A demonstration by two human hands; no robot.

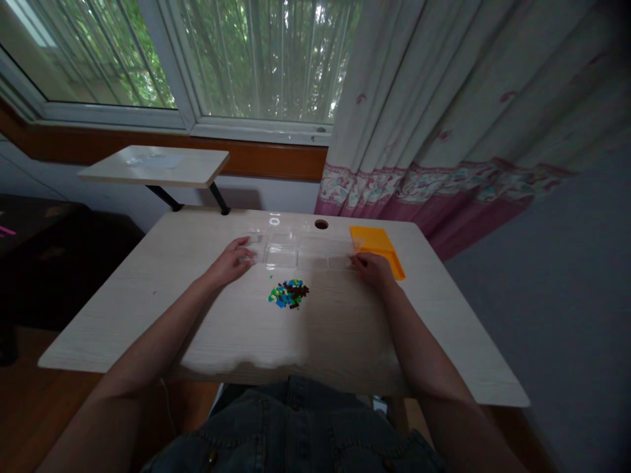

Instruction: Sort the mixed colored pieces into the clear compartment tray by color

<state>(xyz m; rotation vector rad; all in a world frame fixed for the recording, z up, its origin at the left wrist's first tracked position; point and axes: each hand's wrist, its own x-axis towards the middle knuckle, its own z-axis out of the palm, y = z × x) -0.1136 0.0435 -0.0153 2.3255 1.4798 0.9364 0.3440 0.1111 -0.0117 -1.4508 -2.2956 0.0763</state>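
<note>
Clear plastic compartment trays [282,257], hard to make out against the pale table, lie in a row between my two hands. At the row's left end, my left hand [231,263] has its fingers and thumb curled around the edge. Over at the right end, my right hand [373,268] pinches the plastic between thumb and fingers. Closer to me is a loose pile of small building bricks [288,293] in blue, green, pale yellow and dark brown. An orange tray [373,238] rests just behind my right hand, which partly hides it.
A raised shelf [197,164] on black legs stands at the table's back left. The wooden table [335,328] has a round cable hole [321,225] near its far edge. Beyond it are a window [261,66] and a long curtain [394,131].
</note>
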